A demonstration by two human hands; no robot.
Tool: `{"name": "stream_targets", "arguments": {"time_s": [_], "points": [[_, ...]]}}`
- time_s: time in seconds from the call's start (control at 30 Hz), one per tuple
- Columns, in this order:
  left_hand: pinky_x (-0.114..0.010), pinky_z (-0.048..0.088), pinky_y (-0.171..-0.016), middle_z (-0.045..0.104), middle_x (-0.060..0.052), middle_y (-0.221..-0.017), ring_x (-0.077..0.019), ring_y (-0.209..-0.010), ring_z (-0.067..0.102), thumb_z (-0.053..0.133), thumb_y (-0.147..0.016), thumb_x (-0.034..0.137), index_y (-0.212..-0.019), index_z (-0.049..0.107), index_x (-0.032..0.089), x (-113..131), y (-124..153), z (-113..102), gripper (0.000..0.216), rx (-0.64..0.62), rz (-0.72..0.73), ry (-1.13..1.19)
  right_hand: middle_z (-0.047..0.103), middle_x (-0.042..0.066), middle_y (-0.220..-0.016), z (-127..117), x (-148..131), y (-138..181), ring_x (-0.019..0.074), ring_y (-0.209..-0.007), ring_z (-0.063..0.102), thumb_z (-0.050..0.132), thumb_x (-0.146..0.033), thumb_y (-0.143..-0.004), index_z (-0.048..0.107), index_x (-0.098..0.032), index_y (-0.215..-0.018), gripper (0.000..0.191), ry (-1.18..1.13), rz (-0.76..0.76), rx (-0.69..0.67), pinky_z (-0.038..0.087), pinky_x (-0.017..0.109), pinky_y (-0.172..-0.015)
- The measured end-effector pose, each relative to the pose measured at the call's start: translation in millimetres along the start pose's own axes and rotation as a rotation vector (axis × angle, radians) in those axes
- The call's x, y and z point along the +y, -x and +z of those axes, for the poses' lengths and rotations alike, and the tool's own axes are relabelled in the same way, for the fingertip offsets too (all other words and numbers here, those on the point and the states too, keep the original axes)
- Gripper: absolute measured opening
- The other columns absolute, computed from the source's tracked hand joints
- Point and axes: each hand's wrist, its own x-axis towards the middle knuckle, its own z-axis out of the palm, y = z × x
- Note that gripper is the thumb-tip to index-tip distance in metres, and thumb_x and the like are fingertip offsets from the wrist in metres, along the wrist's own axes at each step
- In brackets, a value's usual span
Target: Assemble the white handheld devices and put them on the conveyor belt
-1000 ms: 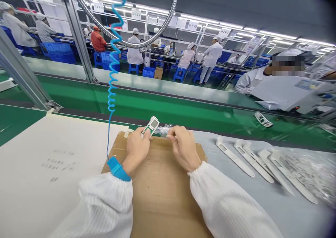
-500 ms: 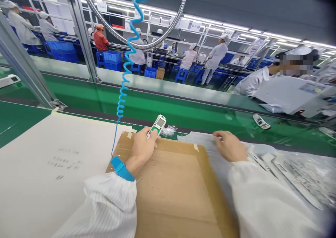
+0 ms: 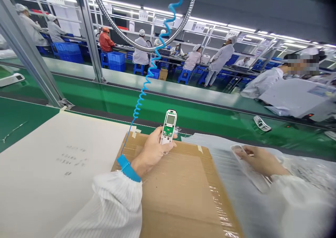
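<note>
My left hand (image 3: 153, 150) is closed around the lower end of a white handheld device (image 3: 168, 127), whose small grey screen and green circuit board are exposed. The device is held tilted up above the far edge of a flat cardboard sheet (image 3: 178, 189). To the right, my right hand (image 3: 259, 161) grips a long, pale plastic cover (image 3: 248, 171) near its upper end; the hand is slightly smeared by motion. Beneath the cover lies a sheet of white foam wrap (image 3: 223, 168). A blue wrist strap (image 3: 128, 168) sits on my left wrist.
A blue coiled cord (image 3: 145, 84) hangs from above to the strap. Clear plastic bags (image 3: 309, 169) lie at the right. Beyond the table edge runs a green conveyor belt (image 3: 210, 115) carrying another white device (image 3: 261, 123). White paper (image 3: 78, 136) covers the left side.
My right hand has moved right and toward me and taken hold of the plastic cover. My left hand has turned the device more upright, its screen facing me.
</note>
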Motion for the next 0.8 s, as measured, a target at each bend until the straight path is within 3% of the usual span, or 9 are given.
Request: {"name": "stream_targets", "arguments": {"time_s": [0.07,0.17,0.23,0.33,0.43,0.57,0.7,0.8], "points": [[-0.023,0.036,-0.058,0.064,-0.011,-0.113,-0.0124,-0.077,0.06,0.072,-0.072,0.02,-0.109,0.053,0.013,0.1,0.0,0.3,0.042,-0.003,-0.01,-0.008,0.075,0.013,-0.09,-6.3,-24.2,9.5,0.0314,-0.084,0.07,0.067,-0.046,-0.077,0.071,-0.028,-0.077,0.018,-0.279,0.046,-0.034,0.052,0.044,-0.073],[-0.023,0.036,-0.057,0.064,-0.01,-0.111,-0.0118,-0.075,0.059,0.069,-0.075,0.021,-0.107,0.053,0.014,-1.2,-0.1,1.2,0.037,0.009,-0.007,-0.052,0.074,0.011,-0.11,-3.5,-75.4,27.8,0.03,-0.099,0.07,0.071,-0.047,-0.074,0.067,-0.026,-0.105,0.037,-0.763,0.043,-0.135,0.058,0.043,-0.081],[-0.024,0.037,-0.061,0.065,-0.008,-0.103,-0.0124,-0.075,0.057,0.067,-0.08,0.028,-0.106,0.055,0.015,-2.5,0.0,2.1,0.032,0.063,-0.002,-0.155,0.073,0.011,-0.114,7.6,-113.7,41.0,0.0284,-0.1,0.07,0.073,-0.045,-0.075,0.062,-0.026,-0.116,0.047,-0.969,0.006,-0.167,0.058,0.044,-0.085],[-0.026,0.043,-0.072,0.066,-0.006,-0.1,-0.0157,-0.084,0.058,0.069,-0.083,0.04,-0.11,0.057,0.016,-3.8,-0.1,2.9,0.039,0.133,0.022,-0.297,0.072,0.009,-0.116,34.7,-163.6,58.0,0.0263,-0.101,0.071,0.072,-0.039,-0.079,0.06,-0.027,-0.116,0.042,-1.206,-0.012,-0.175,0.058,0.043,-0.088],[-0.028,0.046,-0.075,0.067,-0.007,-0.105,-0.0183,-0.09,0.06,0.074,-0.08,0.043,-0.114,0.057,0.016,-4.0,-0.7,2.5,0.047,0.12,0.002,-0.33,0.071,0.006,-0.119,64.1,-193.9,69.3,0.0242,-0.106,0.07,0.071,-0.033,-0.081,0.059,-0.028,-0.114,0.035,-1.458,0.018,-0.173,0.056,0.042,-0.094],[-0.029,0.046,-0.074,0.068,-0.005,-0.103,-0.0195,-0.089,0.062,0.068,-0.084,0.042,-0.11,0.061,0.018,-5.6,-1.8,0.1,0.036,0.173,-0.065,-0.469,0.068,0.006,-0.124,86.0,-199.9,76.5,0.0253,-0.115,0.066,0.072,-0.035,-0.082,0.06,-0.029,-0.113,0.034,-1.621,-0.013,-0.289,0.053,0.046,-0.099],[-0.03,0.046,-0.076,0.068,-0.005,-0.102,-0.0194,-0.089,0.062,0.064,-0.086,0.037,-0.11,0.06,0.018,-11.7,-4.8,-4.2,0.031,0.147,-0.066,-0.565,0.065,0.007,-0.131,86.7,-183.6,76.4,0.0245,-0.123,0.06,0.072,-0.041,-0.084,0.061,-0.028,-0.119,0.04,-1.626,-0.146,-0.497,0.049,0.046,-0.105],[-0.03,0.046,-0.086,0.067,-0.004,-0.113,-0.0195,-0.1,0.062,0.062,-0.088,0.038,-0.118,0.059,0.021,-15.5,-6.7,-6.3,0.035,0.099,-0.01,-0.554,0.066,0.007,-0.13,85.5,-172.6,73.3,0.0235,-0.121,0.061,0.075,-0.04,-0.082,0.059,-0.028,-0.126,0.049,-1.6,-0.209,-0.614,0.048,0.046,-0.106]]}}
